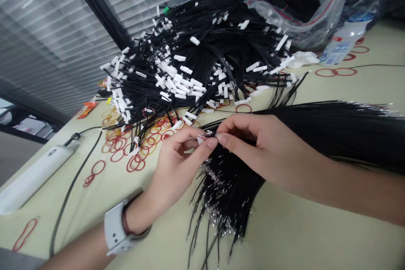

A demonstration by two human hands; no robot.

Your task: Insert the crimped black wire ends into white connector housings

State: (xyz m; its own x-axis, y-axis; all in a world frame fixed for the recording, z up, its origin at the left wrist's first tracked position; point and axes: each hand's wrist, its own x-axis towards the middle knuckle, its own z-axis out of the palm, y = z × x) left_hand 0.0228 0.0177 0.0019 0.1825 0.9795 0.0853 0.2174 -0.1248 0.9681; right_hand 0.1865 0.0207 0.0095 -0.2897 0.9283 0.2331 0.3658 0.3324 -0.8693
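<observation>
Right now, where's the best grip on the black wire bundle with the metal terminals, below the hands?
Take the black wire bundle at its narrower upper part, just below the right hand, coming from the open table side at the bottom of the view. The wires look most gathered there. Lower down they fan into loose strands tipped with metal terminals, which would likely spread or snag.

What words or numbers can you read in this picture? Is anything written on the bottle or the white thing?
No words or numbers can be read: the label on the plastic bottle is too blurred, and the small mark on the white oblong device is too small.
</observation>
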